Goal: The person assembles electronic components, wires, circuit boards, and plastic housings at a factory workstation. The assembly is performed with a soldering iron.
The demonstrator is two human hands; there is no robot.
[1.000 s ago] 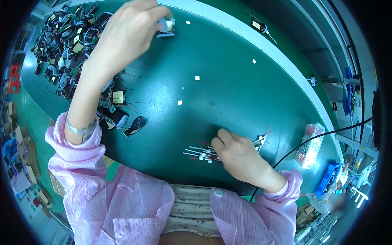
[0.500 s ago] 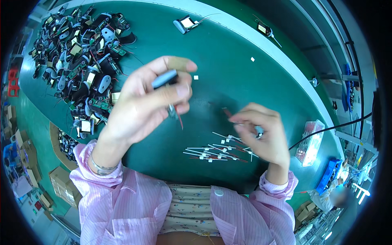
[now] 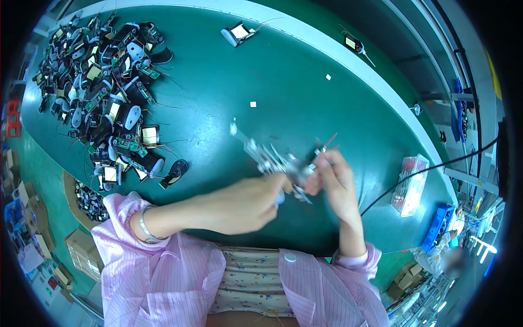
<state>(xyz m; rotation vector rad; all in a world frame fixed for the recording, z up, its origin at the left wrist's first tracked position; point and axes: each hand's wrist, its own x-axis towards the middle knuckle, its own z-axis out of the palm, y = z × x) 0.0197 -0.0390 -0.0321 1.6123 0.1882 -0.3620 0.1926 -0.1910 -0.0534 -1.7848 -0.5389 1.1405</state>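
Note:
My left hand (image 3: 245, 206) is low over the table with its fingers bent, smeared by motion. Its fingertips are at a bunch of thin white leads (image 3: 267, 158), also blurred; whether they grip any is unclear. Close on the right, my right hand (image 3: 339, 182) is closed in a pinch with its fingertips up. Red wires (image 3: 329, 140) and a small dark end stick out above those fingertips. A black part with a grey rim (image 3: 174, 173) lies on the table beyond my left forearm, beside the heap.
A large heap of black and grey housings with green circuit boards (image 3: 101, 103) covers the left. One housing (image 3: 238, 34) lies at the far edge. Small white squares (image 3: 253, 104) dot the green table (image 3: 207, 131). At right are a clear box (image 3: 409, 185), a black cable (image 3: 430, 170) and a blue bin (image 3: 437, 228).
My left hand has come down and right to the white leads, without the black and grey part it held. The leads are now blurred and shifted. My right hand has moved slightly left.

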